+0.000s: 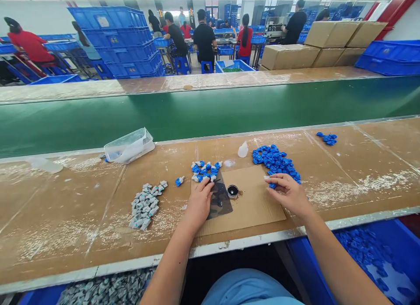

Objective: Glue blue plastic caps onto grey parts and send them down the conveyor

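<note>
1. Right of the black-centred dish (232, 191), our right hand (288, 193) is pinching a small white piece (266, 177); we are risking a drop if that pinch slackens.
2. Left of the dish, our left hand (199, 202) is touching blue-and-white pieces (205, 167); a sideways brush could be scattering them.
3. We cannot tell whether its fingers are gripping one.
4. Our right hand is covering part of the blue pile (274, 158), right of the dish.

I see room over the cardboard (256, 206) between the black cup (232, 191) and right hand (290, 194); blue bundles (275, 158) block farther back.
</note>
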`<state>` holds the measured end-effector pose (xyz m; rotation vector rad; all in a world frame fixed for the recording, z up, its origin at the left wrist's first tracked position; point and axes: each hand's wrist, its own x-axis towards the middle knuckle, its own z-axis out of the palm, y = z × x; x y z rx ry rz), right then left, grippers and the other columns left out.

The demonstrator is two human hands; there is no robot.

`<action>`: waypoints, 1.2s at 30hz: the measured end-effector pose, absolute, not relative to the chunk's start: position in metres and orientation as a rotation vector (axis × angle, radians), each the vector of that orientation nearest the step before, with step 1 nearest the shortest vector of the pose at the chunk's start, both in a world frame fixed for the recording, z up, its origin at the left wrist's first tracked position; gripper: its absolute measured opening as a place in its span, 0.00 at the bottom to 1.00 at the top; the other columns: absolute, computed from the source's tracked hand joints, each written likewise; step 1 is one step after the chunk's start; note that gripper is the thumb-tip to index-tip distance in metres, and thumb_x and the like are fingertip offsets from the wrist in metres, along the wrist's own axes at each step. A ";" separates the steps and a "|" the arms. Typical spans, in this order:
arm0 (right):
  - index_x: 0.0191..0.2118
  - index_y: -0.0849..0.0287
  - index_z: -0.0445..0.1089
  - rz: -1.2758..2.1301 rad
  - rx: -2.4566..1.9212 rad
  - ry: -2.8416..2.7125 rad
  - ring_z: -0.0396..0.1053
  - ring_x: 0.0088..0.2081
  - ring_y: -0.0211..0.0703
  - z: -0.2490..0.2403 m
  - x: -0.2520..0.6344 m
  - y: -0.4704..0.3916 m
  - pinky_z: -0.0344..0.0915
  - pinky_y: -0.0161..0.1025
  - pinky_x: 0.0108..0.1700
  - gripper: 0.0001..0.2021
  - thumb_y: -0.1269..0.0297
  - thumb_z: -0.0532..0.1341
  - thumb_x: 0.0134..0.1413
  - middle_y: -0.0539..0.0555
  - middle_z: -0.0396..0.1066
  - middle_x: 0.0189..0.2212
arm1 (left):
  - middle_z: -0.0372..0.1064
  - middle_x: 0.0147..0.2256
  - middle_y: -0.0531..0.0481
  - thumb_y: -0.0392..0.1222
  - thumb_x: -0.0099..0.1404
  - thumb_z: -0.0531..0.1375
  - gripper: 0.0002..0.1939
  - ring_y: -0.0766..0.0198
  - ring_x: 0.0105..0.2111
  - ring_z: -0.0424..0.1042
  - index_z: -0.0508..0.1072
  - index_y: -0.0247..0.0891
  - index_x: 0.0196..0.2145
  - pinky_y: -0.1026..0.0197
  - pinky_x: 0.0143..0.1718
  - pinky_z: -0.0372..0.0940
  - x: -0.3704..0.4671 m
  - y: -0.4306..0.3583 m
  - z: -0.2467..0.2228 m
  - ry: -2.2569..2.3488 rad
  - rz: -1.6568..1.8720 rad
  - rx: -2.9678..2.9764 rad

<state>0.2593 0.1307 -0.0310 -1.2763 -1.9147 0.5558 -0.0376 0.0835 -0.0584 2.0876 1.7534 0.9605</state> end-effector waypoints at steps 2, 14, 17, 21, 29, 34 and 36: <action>0.39 0.55 0.76 0.652 -1.191 -1.962 0.73 0.41 0.46 -0.029 0.253 0.125 0.75 0.38 0.35 0.12 0.56 0.61 0.52 0.59 0.72 0.40 | 0.67 0.54 0.38 0.33 0.62 0.52 0.19 0.52 0.52 0.67 0.71 0.39 0.50 0.45 0.53 0.63 -0.036 0.083 -0.060 1.828 0.995 2.032; 0.36 0.58 0.72 1.102 -1.230 -1.851 0.74 0.25 0.44 -0.027 0.238 0.120 0.74 0.40 0.29 0.25 0.39 0.61 0.48 0.55 0.75 0.25 | 0.73 0.40 0.36 0.36 0.57 0.53 0.12 0.46 0.44 0.67 0.73 0.37 0.36 0.44 0.50 0.57 -0.115 0.077 -0.036 2.609 0.999 1.597; 0.36 0.57 0.75 0.976 -1.167 -1.939 0.73 0.25 0.42 -0.025 0.232 0.119 0.73 0.38 0.28 0.22 0.42 0.61 0.50 0.55 0.75 0.26 | 0.74 0.37 0.35 0.39 0.57 0.53 0.11 0.44 0.43 0.67 0.74 0.38 0.34 0.43 0.48 0.57 -0.125 0.080 -0.041 2.655 0.832 1.579; 0.38 0.56 0.77 0.934 -1.098 -1.999 0.72 0.27 0.40 -0.020 0.223 0.115 0.71 0.36 0.28 0.16 0.49 0.62 0.53 0.55 0.76 0.28 | 0.74 0.32 0.38 0.38 0.57 0.52 0.10 0.46 0.38 0.69 0.74 0.40 0.31 0.45 0.45 0.59 -0.121 0.071 -0.046 2.551 0.825 1.703; 0.43 0.57 0.75 0.982 -0.991 -1.995 0.74 0.37 0.42 -0.019 0.205 0.116 0.72 0.37 0.37 0.12 0.59 0.60 0.57 0.56 0.76 0.37 | 0.74 0.38 0.43 0.44 0.58 0.55 0.10 0.52 0.40 0.71 0.73 0.42 0.35 0.49 0.47 0.63 -0.089 0.041 -0.036 2.121 1.333 1.558; 0.42 0.57 0.73 0.811 -1.007 -2.107 0.73 0.35 0.41 -0.011 0.195 0.120 0.71 0.39 0.38 0.09 0.64 0.59 0.59 0.54 0.76 0.35 | 0.75 0.33 0.46 0.50 0.51 0.64 0.18 0.60 0.34 0.73 0.74 0.38 0.37 0.57 0.39 0.68 -0.043 0.034 -0.029 1.632 1.421 0.964; 0.42 0.55 0.74 0.715 -0.990 -2.203 0.73 0.37 0.42 -0.008 0.193 0.122 0.70 0.40 0.42 0.08 0.66 0.58 0.60 0.53 0.77 0.35 | 0.75 0.34 0.46 0.50 0.50 0.66 0.18 0.62 0.33 0.73 0.74 0.37 0.36 0.60 0.35 0.69 -0.027 0.033 -0.029 1.523 1.388 0.887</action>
